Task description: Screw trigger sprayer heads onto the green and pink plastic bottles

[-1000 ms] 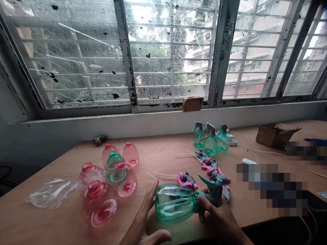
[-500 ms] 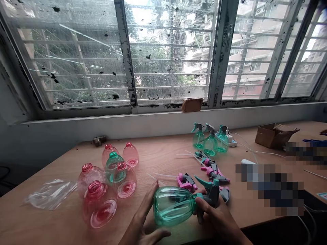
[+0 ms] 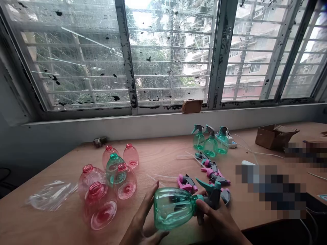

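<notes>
Between right fingers [image 3: 204, 208], green bottle [image 3: 173, 209]

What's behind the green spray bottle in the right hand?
Behind the green spray bottle, a pink-and-gray sprayer head lies on the table. What shows through the bottle is too muddled to name. Whatever the right hand covers can't be seen.

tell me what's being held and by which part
Green spray bottle, gripped around its neck by the right hand; left hand spread near its base.
</notes>
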The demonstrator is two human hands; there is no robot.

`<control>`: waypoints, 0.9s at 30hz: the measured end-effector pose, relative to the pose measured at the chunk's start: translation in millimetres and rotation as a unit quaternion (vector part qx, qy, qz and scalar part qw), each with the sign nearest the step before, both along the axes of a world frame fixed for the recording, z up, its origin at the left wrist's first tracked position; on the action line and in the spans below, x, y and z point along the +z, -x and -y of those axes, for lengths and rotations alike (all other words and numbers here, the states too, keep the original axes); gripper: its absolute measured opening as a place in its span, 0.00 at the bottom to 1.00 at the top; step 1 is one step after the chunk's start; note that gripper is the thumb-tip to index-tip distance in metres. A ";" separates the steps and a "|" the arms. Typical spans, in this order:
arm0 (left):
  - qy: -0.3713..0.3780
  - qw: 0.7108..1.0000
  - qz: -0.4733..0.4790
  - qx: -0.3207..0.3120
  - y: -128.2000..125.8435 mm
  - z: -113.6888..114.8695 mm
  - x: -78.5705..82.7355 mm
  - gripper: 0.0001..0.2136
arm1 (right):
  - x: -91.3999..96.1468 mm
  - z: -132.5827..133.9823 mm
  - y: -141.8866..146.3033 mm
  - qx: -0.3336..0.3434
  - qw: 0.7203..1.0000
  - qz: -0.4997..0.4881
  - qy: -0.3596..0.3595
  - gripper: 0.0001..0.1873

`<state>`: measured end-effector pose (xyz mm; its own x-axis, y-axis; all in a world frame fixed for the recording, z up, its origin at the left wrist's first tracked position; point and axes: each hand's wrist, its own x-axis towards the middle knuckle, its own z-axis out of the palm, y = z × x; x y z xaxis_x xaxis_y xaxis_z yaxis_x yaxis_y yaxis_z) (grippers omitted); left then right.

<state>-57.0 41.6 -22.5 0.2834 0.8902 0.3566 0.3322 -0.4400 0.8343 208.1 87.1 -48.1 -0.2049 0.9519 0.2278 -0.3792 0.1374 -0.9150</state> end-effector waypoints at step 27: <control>0.118 0.988 0.098 -0.031 -1.2 1.6 8.6 0.31 | 3.6 2.2 1.8 -0.021 1.000 0.007 -0.002 0.22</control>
<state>-55.9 39.9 -13.9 0.2869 0.9382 0.1936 0.1334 -0.2392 0.9617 206.2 84.9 -44.5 -0.1685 0.9586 0.2296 -0.3596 0.1571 -0.9198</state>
